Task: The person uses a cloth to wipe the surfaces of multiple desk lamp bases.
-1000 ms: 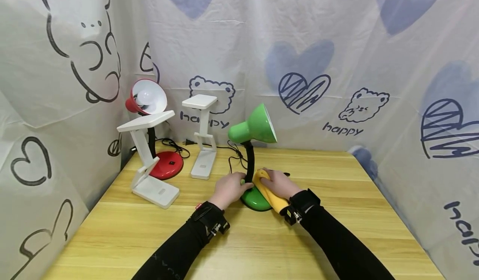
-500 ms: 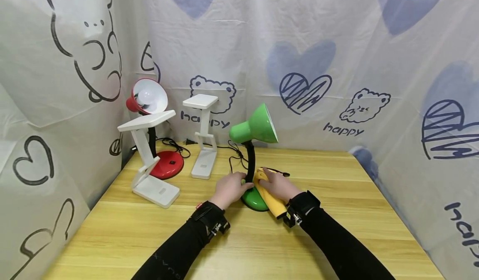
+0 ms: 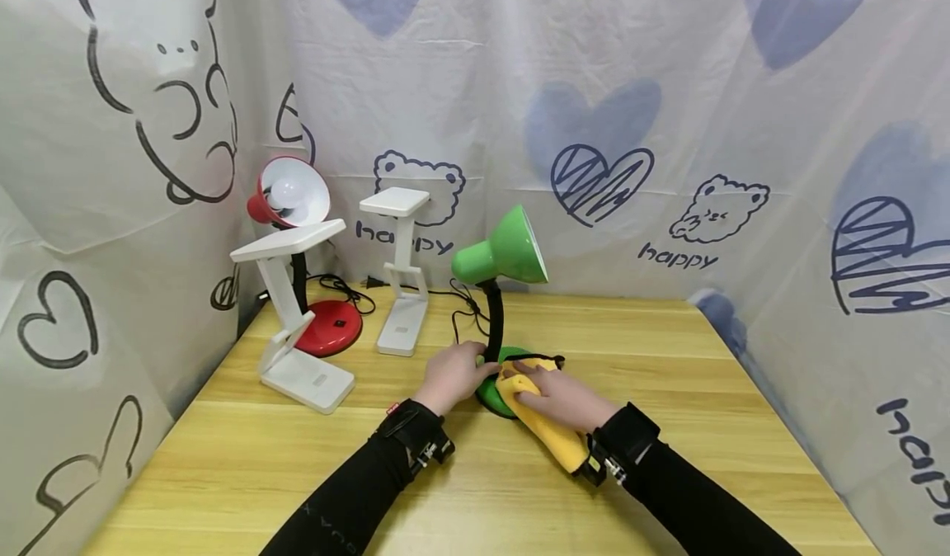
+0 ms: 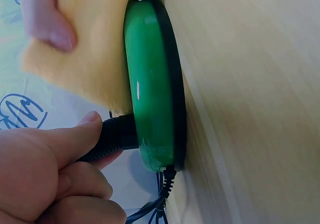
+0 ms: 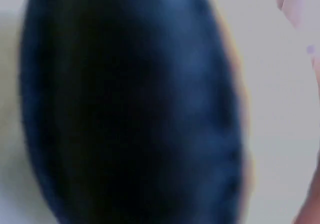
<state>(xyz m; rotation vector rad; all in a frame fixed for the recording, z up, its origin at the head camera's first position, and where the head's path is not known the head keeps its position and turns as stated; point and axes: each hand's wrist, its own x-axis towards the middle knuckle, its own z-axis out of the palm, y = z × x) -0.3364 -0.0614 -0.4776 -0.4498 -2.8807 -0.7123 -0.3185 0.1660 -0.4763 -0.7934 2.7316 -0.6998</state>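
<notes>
Currently catalogued, desk, wooden, light grain:

Item 1: green lamp, gooseneck type, shade tilted up-right, round base set near desk centre. Black neck is gripped at its foot by left hand; grip curled round the neck, thumb laid along it, confirmed in left wrist view.

Item 2: yellow cloth, held flat on the base by right hand; grip spread, fingers fairly straight, pressed onto cloth. Cloth is seen to cover right part of base and trail toward wrist. Right wrist view blurred, nothing legible.

Item 3: red lamp, far left corner, white bulb visible, red base on desk.

Items 4–5: two white folding lamps; larger just in front of red lamp, smaller beside it, toward centre.

Misc.: black cords lying at rear of desk. Printed fabric backdrop, hearts and bears, hung on three sides.
</notes>
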